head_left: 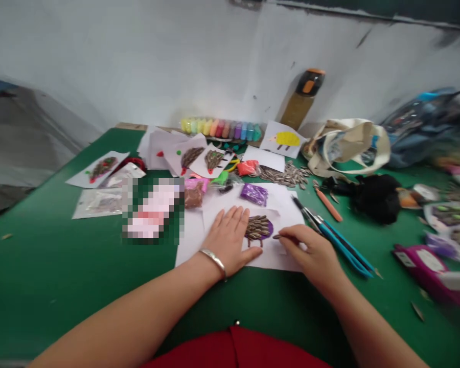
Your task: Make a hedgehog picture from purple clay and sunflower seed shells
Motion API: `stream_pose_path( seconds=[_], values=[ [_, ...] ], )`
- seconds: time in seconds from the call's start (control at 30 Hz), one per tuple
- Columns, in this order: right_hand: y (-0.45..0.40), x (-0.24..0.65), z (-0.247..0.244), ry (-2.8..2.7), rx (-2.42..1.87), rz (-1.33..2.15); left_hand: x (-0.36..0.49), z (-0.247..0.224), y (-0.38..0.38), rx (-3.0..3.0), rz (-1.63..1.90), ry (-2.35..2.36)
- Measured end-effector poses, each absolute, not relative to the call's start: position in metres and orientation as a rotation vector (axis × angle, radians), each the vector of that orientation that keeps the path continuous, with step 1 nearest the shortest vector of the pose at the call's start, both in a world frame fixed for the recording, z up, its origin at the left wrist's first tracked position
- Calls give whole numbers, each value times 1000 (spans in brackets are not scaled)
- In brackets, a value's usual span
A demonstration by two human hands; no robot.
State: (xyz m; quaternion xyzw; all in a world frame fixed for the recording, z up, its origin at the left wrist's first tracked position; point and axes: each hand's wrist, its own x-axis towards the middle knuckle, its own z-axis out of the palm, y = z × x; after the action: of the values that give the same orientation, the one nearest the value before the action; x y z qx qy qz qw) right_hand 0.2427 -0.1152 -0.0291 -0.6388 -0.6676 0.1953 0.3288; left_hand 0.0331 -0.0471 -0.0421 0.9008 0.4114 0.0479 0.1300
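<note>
My left hand (pixel 233 237) lies flat on a white paper (pixel 195 245), fingers stretched out, with a silver bangle (pixel 214 261) at the wrist. Beside its fingers is a hedgehog picture made of purple clay (pixel 269 230) largely covered by overlapping sunflower seeds (pixel 256 227), with two brown legs below. My right hand (pixel 310 250) pinches a single sunflower seed (pixel 277 236) between thumb and fingertips, just right of the purple clay. A packet of purple clay (pixel 254 194) rests on the paper above the picture.
Loose seeds (pixel 287 175) are heaped behind the paper. Right of my right hand lie blue-handled tweezers (pixel 345 248) and an orange tool (pixel 329 204). Finished seed pictures (pixel 214 158), coloured clay packs (pixel 222 129), a bottle (pixel 303 99) and a cloth bag (pixel 348 148) stand along the back.
</note>
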Motion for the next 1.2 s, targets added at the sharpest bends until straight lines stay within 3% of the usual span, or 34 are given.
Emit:
stream_pose_path(
  seconds=[1.2],
  values=[
    [-108, 221, -49, -1940, -1538, 270, 36, -43, -46, 2663, 142, 1246]
  ],
)
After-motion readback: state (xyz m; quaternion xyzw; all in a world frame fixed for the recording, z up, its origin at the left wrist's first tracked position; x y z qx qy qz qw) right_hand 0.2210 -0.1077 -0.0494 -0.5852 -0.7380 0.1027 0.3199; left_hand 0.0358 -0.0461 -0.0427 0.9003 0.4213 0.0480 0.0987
